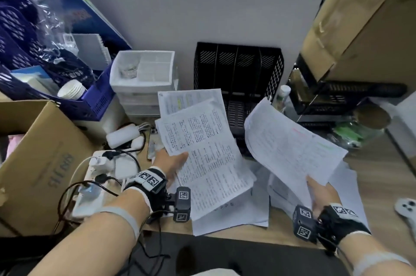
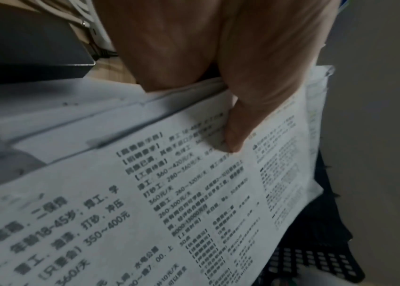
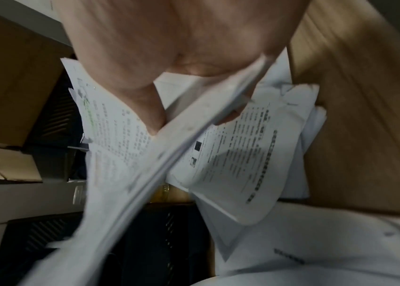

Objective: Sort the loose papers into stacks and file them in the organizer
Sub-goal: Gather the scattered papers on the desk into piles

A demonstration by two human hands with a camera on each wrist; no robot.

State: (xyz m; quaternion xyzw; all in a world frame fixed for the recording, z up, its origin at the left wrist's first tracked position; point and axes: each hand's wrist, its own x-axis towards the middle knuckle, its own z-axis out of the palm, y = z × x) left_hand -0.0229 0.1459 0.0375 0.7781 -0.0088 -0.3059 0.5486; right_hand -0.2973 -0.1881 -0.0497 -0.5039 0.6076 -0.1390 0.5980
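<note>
Left hand: grips a fanned bundle of printed sheets at its lower left edge, thumb pressed on the top page, fingers underneath. Left wrist view confirms it: the thumb lies flat on dense printed text, with several sheet edges stacked below. The bundle is held above the bench, tilted, its far end overlapping the front of the black mesh organizer.

Right hand: grips a second stack of papers at its near edge, thumb on top. This stack is raised and slanted, and faint pink and green highlighter marks show on it. In the right wrist view the stack is blurred and seen nearly edge-on, pinched between thumb and fingers.

Loose papers lie spread on the wooden bench under and between both hands, overlapping untidily; more white sheets extend beneath the right hand.

The organizer stands upright against the wall at the back of the bench, its slots facing the person; from here I cannot tell whether any slot holds paper.

Surroundings: white drawer unit left of the organizer, blue plastic crate beyond it, cardboard box at far left, power strip with plugged cables near the left wrist.
</note>
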